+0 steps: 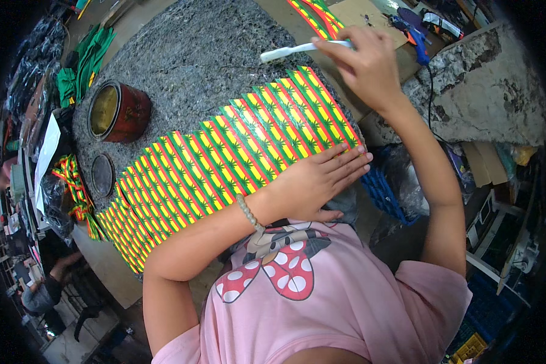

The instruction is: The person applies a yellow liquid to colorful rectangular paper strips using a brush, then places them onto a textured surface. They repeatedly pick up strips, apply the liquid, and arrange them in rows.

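My left hand [318,179] lies flat, fingers stretched out, on the right end of a long row of striped strips [224,151]. These strips are green, yellow and red with dark leaf shapes, laid side by side and overlapping. My right hand [367,67] is raised beyond the strips' right end, its fingers closed round the handle of a white brush [294,50]. The brush head points left, above the grey work surface. Farther left, a dark red can [124,112] stands uncovered, with yellowish stuff inside. A round lid [102,175] lies near it.
The strips rest on a rough grey-covered table [188,54]. A blue glue gun [417,45] with a black cord sits at the upper right, near more striped strips [315,18]. Striped and green strips hang at the left. Another person [45,291] is at the far lower left.
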`<control>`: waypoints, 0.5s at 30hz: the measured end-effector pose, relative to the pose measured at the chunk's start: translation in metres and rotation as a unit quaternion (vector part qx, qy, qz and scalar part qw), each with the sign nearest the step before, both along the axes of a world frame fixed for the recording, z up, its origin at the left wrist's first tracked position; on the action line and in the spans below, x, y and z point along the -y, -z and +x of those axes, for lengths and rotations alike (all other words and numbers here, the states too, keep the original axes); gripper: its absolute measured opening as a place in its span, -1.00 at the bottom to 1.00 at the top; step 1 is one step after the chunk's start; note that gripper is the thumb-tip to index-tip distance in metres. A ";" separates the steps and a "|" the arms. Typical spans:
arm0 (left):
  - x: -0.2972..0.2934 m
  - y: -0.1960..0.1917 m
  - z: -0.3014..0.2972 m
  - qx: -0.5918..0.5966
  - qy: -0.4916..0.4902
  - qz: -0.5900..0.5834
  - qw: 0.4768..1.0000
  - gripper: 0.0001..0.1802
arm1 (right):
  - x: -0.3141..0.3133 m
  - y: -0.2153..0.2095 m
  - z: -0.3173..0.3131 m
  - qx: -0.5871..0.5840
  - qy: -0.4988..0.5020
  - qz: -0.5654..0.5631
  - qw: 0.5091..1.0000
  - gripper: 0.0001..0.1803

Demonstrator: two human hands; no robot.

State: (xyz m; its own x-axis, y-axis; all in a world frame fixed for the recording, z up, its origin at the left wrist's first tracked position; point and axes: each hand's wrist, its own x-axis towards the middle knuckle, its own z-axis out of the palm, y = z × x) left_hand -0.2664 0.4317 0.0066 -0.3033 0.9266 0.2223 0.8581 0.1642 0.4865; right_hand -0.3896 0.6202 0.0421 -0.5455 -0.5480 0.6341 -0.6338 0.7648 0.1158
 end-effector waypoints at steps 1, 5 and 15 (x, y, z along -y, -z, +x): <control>0.000 0.000 0.000 0.000 -0.001 0.001 1.000 0.00 | -0.009 -0.008 0.009 -0.011 0.007 0.012 1.000 -0.53; 0.001 0.000 0.001 0.000 -0.004 -0.004 1.000 -0.01 | -0.038 -0.037 0.053 0.063 0.026 0.054 0.996 -0.59; 0.000 -0.002 0.000 0.005 0.000 0.002 1.000 -0.03 | -0.005 -0.013 0.009 0.596 0.039 -0.321 0.735 -0.49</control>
State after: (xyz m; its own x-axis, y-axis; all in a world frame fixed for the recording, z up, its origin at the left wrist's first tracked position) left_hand -0.2666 0.4319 0.0082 -0.3055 0.9258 0.2226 0.8530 0.1623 0.4960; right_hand -0.3810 0.6250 0.0546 -0.9371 -0.2822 -0.2052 0.0559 0.4592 -0.8866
